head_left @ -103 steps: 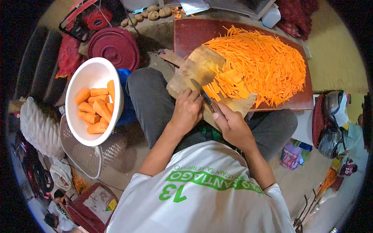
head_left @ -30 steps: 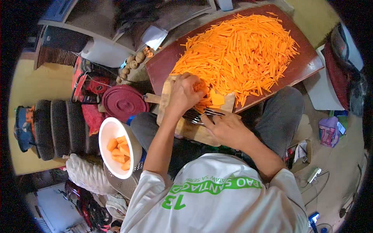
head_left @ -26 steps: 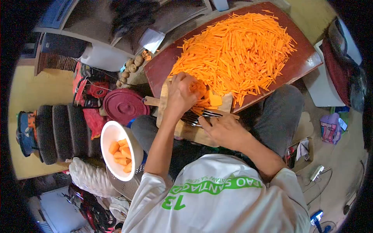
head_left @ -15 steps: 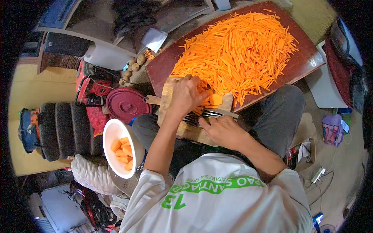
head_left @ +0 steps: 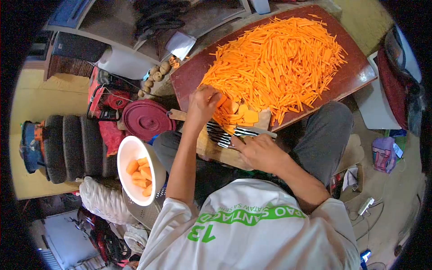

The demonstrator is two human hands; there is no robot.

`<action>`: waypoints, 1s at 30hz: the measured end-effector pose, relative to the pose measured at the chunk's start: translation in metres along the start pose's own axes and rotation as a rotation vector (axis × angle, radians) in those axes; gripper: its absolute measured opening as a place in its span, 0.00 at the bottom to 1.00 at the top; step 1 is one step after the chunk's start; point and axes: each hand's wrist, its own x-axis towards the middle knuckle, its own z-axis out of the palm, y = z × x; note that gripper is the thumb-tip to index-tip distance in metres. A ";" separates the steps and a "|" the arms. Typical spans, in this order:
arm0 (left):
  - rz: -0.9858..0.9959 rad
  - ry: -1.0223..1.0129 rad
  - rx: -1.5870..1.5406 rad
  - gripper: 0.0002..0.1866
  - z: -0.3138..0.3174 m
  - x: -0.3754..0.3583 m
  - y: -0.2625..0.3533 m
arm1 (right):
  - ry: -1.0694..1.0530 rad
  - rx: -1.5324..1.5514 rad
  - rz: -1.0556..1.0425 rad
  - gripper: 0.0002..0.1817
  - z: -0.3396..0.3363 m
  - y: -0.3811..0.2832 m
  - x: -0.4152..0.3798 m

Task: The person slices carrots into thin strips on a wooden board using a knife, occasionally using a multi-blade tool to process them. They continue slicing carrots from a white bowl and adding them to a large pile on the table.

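Note:
My left hand (head_left: 203, 105) is over the far left part of the wooden cutting board (head_left: 216, 153), fingers curled at a carrot piece (head_left: 221, 100). My right hand (head_left: 261, 150) is closed at the near edge of a knife (head_left: 265, 132), its grip mostly hidden under the fingers. A black-and-white striped surface (head_left: 218, 134) shows beside the blade. Flat carrot slices (head_left: 249, 117) lie on the board between my hands. Beyond them, a large heap of carrot strips (head_left: 279, 63) covers much of the reddish-brown tabletop (head_left: 355, 67).
A white bowl (head_left: 157, 175) with peeled carrot chunks (head_left: 140, 173) stands by my left leg. Behind it are a maroon lid (head_left: 148, 118) and several stacked dark tyres (head_left: 72, 148). At right are an open cardboard box (head_left: 355, 193) and a power strip (head_left: 366, 205) with cables.
My left hand has moved away from the knife toward the heap, uncovering more of the striped surface and slices. My right hand stays nearly in place.

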 end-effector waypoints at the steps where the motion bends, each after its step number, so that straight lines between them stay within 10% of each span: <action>1: 0.026 0.052 -0.020 0.08 0.002 -0.003 0.002 | -0.001 -0.002 -0.002 0.27 0.000 0.000 0.000; 23: -0.508 0.442 -0.673 0.09 -0.009 -0.139 -0.018 | -0.132 0.063 0.173 0.27 -0.058 -0.013 0.015; 30: -0.162 0.408 0.038 0.08 0.001 -0.132 0.000 | -0.005 0.065 0.179 0.26 -0.067 -0.014 0.023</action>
